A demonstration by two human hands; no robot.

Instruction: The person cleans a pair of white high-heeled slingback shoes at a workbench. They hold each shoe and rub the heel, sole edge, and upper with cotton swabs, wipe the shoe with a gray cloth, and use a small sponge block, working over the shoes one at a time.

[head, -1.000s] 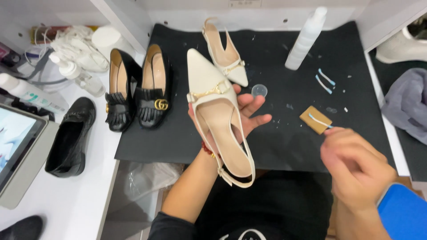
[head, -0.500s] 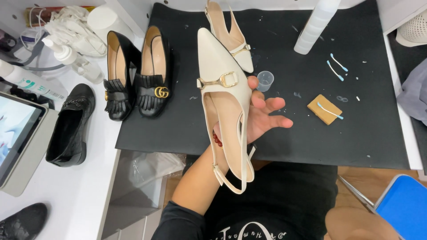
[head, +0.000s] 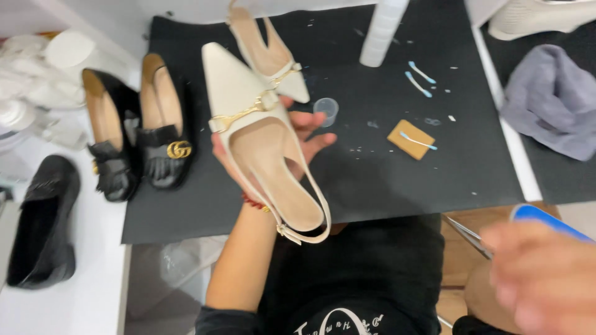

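My left hand point(head: 298, 133) holds a cream pointed slingback shoe point(head: 261, 142) from underneath, sole in the palm, toe pointing away, gold chain across the vamp. Its matching shoe point(head: 267, 53) lies on the black mat point(head: 385, 167) just beyond. My right hand point(head: 540, 279) is low at the right, blurred, off the mat, above a blue object point(head: 546, 217); whether it holds anything cannot be made out. A small brown block point(head: 411, 139) with a cotton swab on it lies on the mat to the right of the held shoe.
A pair of black fringed loafers point(head: 136, 142) stands at the mat's left edge; another black shoe point(head: 43, 223) lies on the white table. A white bottle point(head: 383, 31), a small clear cup point(head: 326, 109), loose swabs point(head: 419, 75) and a grey cloth point(head: 549, 102) sit further right.
My right hand has pulled back from the brown block toward my lap at the lower right. The left hand keeps holding the cream shoe, now nearer the camera.
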